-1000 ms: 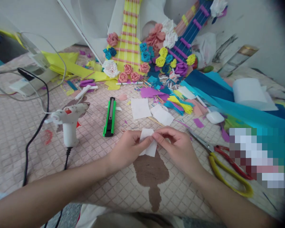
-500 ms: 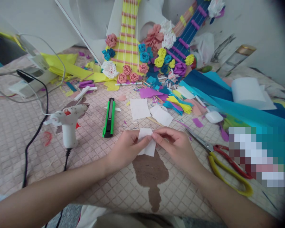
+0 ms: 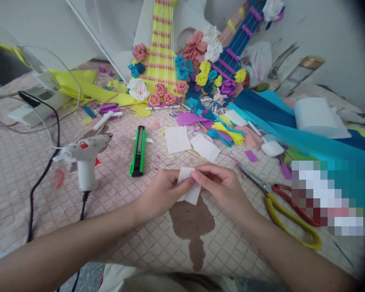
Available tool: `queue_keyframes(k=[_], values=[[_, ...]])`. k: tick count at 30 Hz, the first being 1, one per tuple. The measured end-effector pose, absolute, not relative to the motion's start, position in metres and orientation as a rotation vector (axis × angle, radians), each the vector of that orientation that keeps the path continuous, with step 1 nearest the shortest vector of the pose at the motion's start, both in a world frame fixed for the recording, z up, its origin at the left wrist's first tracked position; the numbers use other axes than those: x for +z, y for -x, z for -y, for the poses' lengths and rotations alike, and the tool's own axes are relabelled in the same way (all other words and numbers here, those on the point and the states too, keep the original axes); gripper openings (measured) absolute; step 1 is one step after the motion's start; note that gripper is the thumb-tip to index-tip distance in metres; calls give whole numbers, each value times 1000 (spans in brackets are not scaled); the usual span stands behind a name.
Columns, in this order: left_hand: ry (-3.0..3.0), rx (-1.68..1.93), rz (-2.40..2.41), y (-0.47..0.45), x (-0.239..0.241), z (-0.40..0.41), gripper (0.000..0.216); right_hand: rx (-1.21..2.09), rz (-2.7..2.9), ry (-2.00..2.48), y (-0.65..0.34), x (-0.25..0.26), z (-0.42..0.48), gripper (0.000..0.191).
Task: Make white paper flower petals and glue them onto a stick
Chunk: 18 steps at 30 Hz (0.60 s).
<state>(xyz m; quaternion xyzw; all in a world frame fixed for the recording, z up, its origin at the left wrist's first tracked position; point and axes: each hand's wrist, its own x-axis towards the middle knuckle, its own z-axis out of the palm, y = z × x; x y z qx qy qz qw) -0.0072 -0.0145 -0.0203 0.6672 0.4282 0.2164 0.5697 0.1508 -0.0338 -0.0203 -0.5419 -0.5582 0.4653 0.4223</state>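
Note:
Both hands meet over a small white paper square (image 3: 191, 194) just above the pink quilted cloth (image 3: 18, 170). My left hand (image 3: 161, 192) pinches the paper's left side, fingers closed on it. From the right, my right hand (image 3: 223, 186) pinches its top edge with thumb and forefinger. Two more white paper squares (image 3: 177, 139) lie flat just beyond the hands.
A green box cutter (image 3: 137, 151) and a white glue gun (image 3: 85, 156) with a black cord lie left. Yellow-and-red scissors (image 3: 287, 213) sit right. At the back stand paper guitars with paper flowers (image 3: 182, 73), coloured paper scraps, blue sheets (image 3: 292, 125) and a white roll (image 3: 314, 117).
The hands keep hold of the white paper and shift slightly; the fingers work along its top edge. The view drifts a little left.

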Motion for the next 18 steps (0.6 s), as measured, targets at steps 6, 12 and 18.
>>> queue_keyframes(k=[6, 12, 18], values=[[-1518, 597, -1019, 10, -21, 14, 29, 1150, 1358, 1397, -152, -21, 31, 16], [-1445, 935, -1034, 9, -24, 13, 14, 1266, 1273, 1423, -154, -24, 31, 18], [-1510, 901, -987, 10, -20, 15, 9, 1282, 1264, 1428, -154, -23, 31, 18]])
